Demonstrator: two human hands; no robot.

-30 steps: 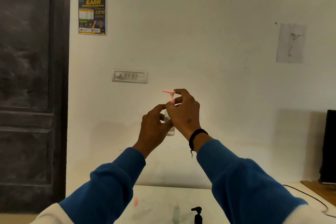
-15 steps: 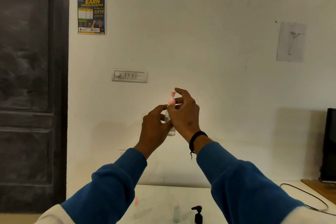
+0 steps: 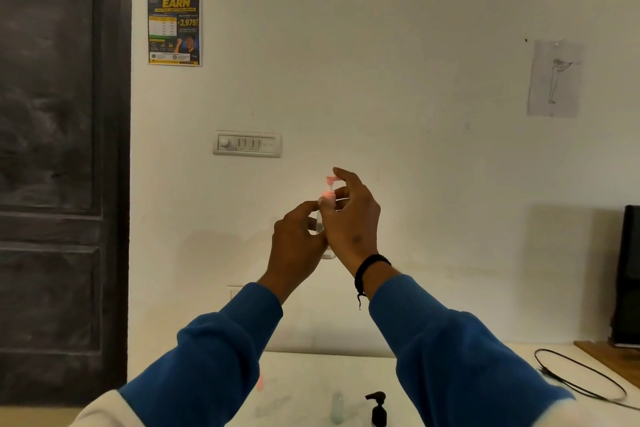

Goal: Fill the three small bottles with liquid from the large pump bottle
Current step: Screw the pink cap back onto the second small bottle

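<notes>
Here the left hand [image 3: 298, 236] curls round a small clear bottle [image 3: 323, 239], held upright in mid-air in front of the wall [image 3: 415, 114]. The right hand [image 3: 349, 218] sits just beside it, fingers pinching the bottle's pink pump [image 3: 330, 189] at the top, index finger arched above the nozzle. Both arms reach up and forward in blue sleeves [image 3: 450, 357], a black band [image 3: 370, 265] on the right wrist. Most of the bottle is hidden between the two hands; only its base and a sliver of its side show. Down on the table [image 3: 311, 374], cut by the frame's lower edge, stand a black pump bottle [image 3: 378, 409], a pale bottle [image 3: 337, 409] beside it, and a blurred pink item [image 3: 259, 383] by the left sleeve.
</notes>
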